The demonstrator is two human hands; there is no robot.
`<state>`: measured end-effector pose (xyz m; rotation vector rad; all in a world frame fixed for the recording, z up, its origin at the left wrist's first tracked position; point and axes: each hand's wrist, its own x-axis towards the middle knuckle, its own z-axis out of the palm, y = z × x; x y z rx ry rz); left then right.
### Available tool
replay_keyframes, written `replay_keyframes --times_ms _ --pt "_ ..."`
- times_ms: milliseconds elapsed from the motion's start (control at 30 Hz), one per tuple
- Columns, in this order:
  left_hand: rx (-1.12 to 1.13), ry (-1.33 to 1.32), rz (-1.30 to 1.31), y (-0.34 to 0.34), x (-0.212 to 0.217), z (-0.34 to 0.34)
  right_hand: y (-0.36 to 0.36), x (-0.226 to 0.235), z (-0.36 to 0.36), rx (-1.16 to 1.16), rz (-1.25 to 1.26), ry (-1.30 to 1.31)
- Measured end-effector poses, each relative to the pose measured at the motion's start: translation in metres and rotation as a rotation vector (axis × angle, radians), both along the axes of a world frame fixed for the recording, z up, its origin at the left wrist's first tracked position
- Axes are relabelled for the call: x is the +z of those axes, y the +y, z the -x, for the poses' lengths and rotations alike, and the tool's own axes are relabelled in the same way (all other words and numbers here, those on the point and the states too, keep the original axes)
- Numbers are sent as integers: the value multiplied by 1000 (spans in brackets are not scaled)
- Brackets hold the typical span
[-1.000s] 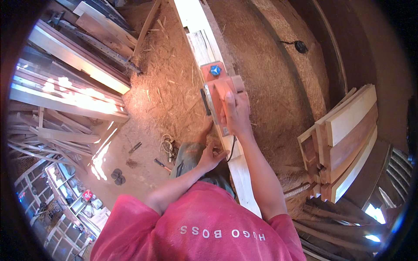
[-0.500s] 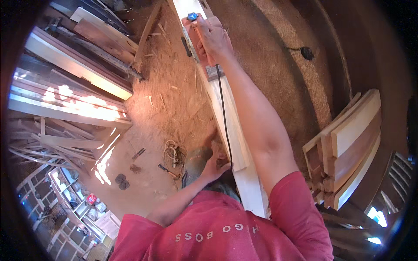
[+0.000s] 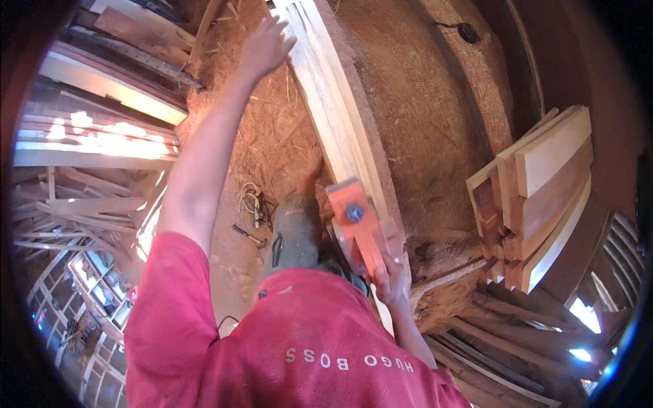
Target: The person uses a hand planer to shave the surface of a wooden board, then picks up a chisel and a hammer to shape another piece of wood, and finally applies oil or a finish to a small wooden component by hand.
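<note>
My right hand (image 3: 390, 280) is wrapped round the rear handle of an orange electric hand planer (image 3: 364, 234) with a blue knob at its front. The planer is close to my body, at the near part of a long pale wooden plank (image 3: 323, 102); whether its sole touches the wood cannot be made out. My left arm stretches far forward. At its end my left hand (image 3: 269, 49) is open, fingers apart, beside the left edge of the plank's far part. It holds nothing that I can see.
A hammer (image 3: 249, 235) and a coiled cord (image 3: 250, 200) lie on the dusty floor left of my leg (image 3: 297, 231). Stacked boards (image 3: 554, 163) stand at the right. Long timbers (image 3: 109, 88) lie at the left. A dark round object (image 3: 469, 32) is at the far right.
My right hand has pulled the planer back from the plank's far part to near my body. My left hand has moved from beside the near plank to its far part. The view has shifted slightly.
</note>
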<state>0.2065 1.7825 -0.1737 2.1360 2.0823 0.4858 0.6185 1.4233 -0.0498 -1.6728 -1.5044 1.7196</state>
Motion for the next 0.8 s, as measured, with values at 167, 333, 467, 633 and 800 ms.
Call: replay_keyframes --times_ms 167,333,467,633,800 --pt "-76 132 296 53 0 -17 -12 7 -5 -124 56 18" --pt "-107 202 336 58 -2 -5 35 -4 21 -78 37 58" --pt "-118 196 440 61 8 -15 85 -10 55 -99 67 91" --pt "-72 194 483 62 16 -9 161 -24 106 -52 18 108" --pt "-143 177 535 67 24 -10 236 -30 158 -100 -286 155"
